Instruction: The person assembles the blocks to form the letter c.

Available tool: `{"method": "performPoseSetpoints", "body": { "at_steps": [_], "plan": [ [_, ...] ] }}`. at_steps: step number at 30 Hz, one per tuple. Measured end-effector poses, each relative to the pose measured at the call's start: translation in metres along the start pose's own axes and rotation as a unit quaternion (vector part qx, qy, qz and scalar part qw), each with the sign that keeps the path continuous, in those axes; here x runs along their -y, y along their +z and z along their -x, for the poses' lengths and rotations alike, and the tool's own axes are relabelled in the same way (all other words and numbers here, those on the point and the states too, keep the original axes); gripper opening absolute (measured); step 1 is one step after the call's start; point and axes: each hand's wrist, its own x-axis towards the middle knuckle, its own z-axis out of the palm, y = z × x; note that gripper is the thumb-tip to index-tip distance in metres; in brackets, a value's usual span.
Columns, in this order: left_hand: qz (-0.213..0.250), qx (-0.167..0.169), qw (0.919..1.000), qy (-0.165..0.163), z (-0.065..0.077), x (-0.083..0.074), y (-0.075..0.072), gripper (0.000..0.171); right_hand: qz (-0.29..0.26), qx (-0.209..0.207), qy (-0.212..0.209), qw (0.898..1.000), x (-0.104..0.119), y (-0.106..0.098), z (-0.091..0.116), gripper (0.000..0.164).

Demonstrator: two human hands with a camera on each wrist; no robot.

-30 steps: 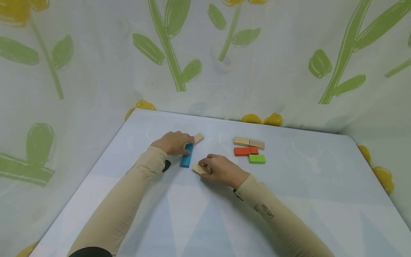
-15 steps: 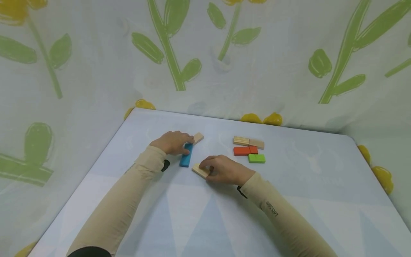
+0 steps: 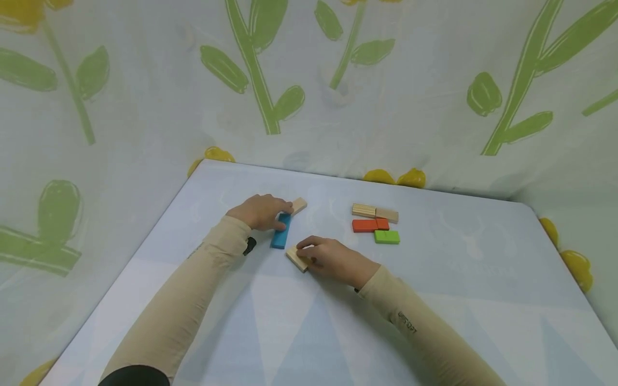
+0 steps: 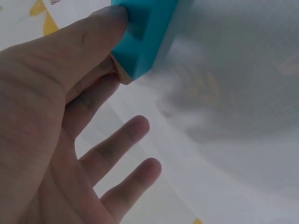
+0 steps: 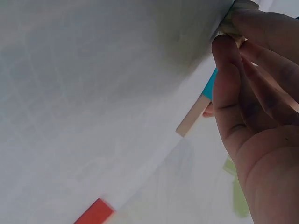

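Note:
My left hand (image 3: pixel 260 212) pinches a flat blue wooden block (image 3: pixel 280 236) near its far end. In the left wrist view the thumb presses the face of the blue block (image 4: pixel 149 32), index finger behind, and the other fingers stretch loosely away. A plain wooden block (image 3: pixel 300 205) continues from the blue one's far end, beside the fingertips. Nearer the front, my right hand (image 3: pixel 335 261) pinches another plain wooden block (image 3: pixel 295 259), whose right part the fingers cover. The right wrist view shows thumb and fingertip on this plain block (image 5: pixel 231 25).
Right of the hands lies a small group: a grooved plain block (image 3: pixel 363 209), a smooth plain block (image 3: pixel 387 215), red blocks (image 3: pixel 364 225) and a green block (image 3: pixel 387 237). A white cloth with flower prints (image 3: pixel 386 123) rises behind the table's far edge.
The plain block in my right hand has turned a little and shifted slightly left, its near end swinging toward me. The left hand and the blue block have hardly moved.

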Motion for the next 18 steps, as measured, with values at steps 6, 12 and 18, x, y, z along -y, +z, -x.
{"method": "performPoseSetpoints", "body": {
  "at_steps": [6,12,18],
  "plan": [
    [-0.001,0.001,1.0,0.004,-0.0009,-0.0009,-0.0004,0.06,-0.004,0.003,0.02,1.0,0.0056,0.0022,-0.001,0.031],
    [-0.012,-0.002,0.9999,0.011,-0.0014,-0.0029,-0.0033,0.057,0.001,-0.003,0.019,1.0,0.0065,0.0054,-0.0029,0.036],
    [-0.01,-0.002,0.9999,0.009,-0.0012,-0.0023,-0.0018,0.053,0.0,-0.008,0.012,1.0,0.0107,0.0075,-0.0052,0.034]
  ]
}}
